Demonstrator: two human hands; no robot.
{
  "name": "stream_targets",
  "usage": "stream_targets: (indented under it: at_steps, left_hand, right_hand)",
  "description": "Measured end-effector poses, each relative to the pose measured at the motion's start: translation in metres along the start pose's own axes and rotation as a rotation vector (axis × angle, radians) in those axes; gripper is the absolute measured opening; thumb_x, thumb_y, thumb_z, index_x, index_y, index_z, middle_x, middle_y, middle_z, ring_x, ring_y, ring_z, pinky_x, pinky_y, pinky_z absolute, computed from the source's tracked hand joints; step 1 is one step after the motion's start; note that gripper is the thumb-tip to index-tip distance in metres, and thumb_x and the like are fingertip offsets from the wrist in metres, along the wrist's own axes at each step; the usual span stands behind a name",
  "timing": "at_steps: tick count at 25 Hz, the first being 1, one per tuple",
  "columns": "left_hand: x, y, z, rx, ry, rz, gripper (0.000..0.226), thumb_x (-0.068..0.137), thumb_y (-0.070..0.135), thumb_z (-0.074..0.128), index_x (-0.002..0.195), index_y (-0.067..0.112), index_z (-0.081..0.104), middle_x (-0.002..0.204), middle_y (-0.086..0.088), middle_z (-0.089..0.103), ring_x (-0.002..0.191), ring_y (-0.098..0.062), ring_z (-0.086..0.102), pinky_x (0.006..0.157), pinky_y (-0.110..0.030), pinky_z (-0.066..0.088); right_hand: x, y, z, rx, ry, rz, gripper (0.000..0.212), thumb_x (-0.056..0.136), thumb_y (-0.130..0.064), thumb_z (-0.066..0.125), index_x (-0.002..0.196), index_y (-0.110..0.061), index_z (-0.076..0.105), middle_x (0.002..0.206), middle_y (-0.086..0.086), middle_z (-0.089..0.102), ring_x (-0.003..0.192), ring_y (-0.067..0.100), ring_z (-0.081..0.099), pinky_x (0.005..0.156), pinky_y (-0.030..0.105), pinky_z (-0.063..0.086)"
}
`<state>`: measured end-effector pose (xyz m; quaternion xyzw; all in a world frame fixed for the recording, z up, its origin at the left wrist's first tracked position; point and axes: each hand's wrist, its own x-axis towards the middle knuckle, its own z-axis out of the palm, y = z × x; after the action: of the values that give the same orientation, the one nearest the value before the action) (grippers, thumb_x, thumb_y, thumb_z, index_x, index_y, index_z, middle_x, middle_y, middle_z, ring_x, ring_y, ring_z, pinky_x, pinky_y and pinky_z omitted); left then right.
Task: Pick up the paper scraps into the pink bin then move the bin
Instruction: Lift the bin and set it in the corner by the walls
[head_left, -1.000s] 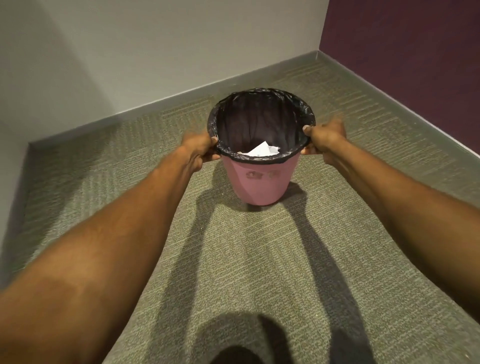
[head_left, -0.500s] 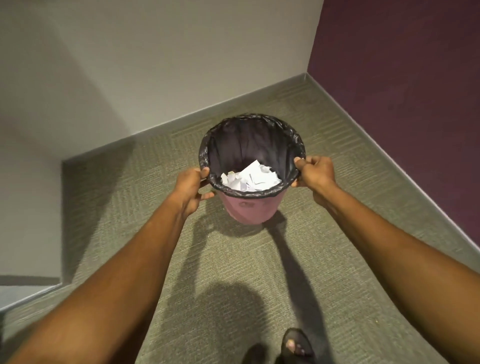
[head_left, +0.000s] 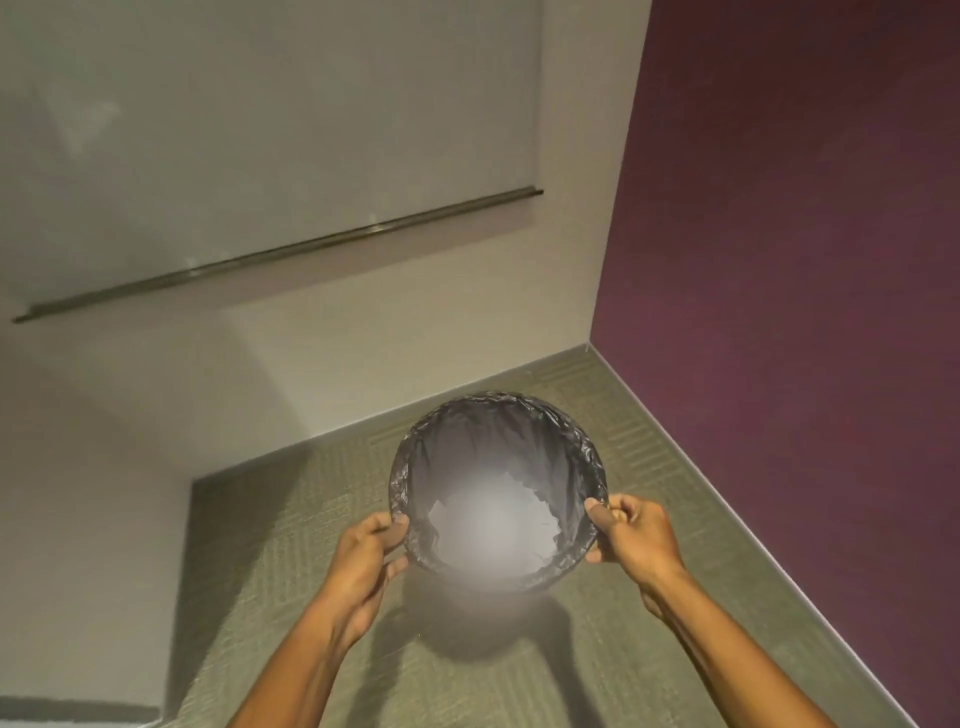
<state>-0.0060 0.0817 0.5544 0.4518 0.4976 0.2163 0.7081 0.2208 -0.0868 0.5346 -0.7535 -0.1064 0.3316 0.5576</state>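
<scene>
Since half a second ago we have lifted the bin (head_left: 493, 400) closer. Our left hand (head_left: 363, 558) and right hand (head_left: 631, 535) pinch opposite sides of its rim, keeping it level above the carpet (head_left: 291, 519) so the paper scraps (head_left: 524, 512) stay inside.

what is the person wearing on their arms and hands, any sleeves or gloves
Nothing worn that shows. The left hand and right hand have no gloves, rings or watch, and both forearms are uncovered down to the picture's edge, with no sleeves in view.
</scene>
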Motion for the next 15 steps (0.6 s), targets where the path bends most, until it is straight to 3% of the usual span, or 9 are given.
stream_targets:
  at_steps: [3, 7, 9, 15]
  left_hand:
    - [-0.022, 0.025, 0.006, -0.016, 0.003, -0.001, 0.017, 0.096, 0.005, 0.049, 0.091, 0.003, 0.066, 0.086, -0.009, 0.073, 0.084, -0.021, 0.064, 0.074, -0.036, 0.051]
    - [-0.026, 0.055, 0.014, -0.088, 0.018, 0.018, 0.035, 0.1, 0.028, 0.046, 0.099, 0.005, 0.072, 0.097, -0.011, 0.076, 0.095, -0.023, 0.067, 0.081, -0.042, 0.053]
    - [-0.022, 0.066, 0.018, -0.066, 0.003, 0.03, 0.034, 0.099, 0.028, 0.047, 0.101, 0.005, 0.072, 0.099, -0.011, 0.076, 0.097, -0.022, 0.068, 0.08, -0.041, 0.054]
    - [0.025, 0.094, 0.024, 0.046, -0.069, 0.056, 0.022, 0.097, 0.016, 0.053, 0.091, 0.001, 0.067, 0.09, -0.013, 0.074, 0.075, -0.011, 0.07, 0.072, -0.033, 0.054]
  right_hand:
    - [-0.012, -0.031, -0.014, -0.001, -0.029, -0.048, 0.021, 0.093, -0.011, 0.065, 0.075, 0.0, 0.063, 0.05, -0.002, 0.059, 0.047, 0.013, 0.061, 0.05, 0.034, 0.058]
    - [-0.015, -0.063, -0.021, -0.001, -0.053, -0.087, 0.02, 0.091, -0.009, 0.065, 0.072, -0.003, 0.062, 0.044, -0.004, 0.057, 0.043, 0.013, 0.059, 0.05, 0.034, 0.056]
    - [-0.01, -0.074, -0.02, -0.001, -0.056, -0.069, 0.019, 0.091, -0.009, 0.066, 0.074, -0.001, 0.063, 0.048, 0.0, 0.061, 0.043, 0.016, 0.061, 0.051, 0.036, 0.056]
    - [0.021, -0.096, -0.012, -0.036, 0.014, -0.022, 0.028, 0.092, -0.013, 0.065, 0.079, 0.01, 0.059, 0.054, 0.012, 0.062, 0.045, 0.023, 0.062, 0.056, 0.041, 0.059]
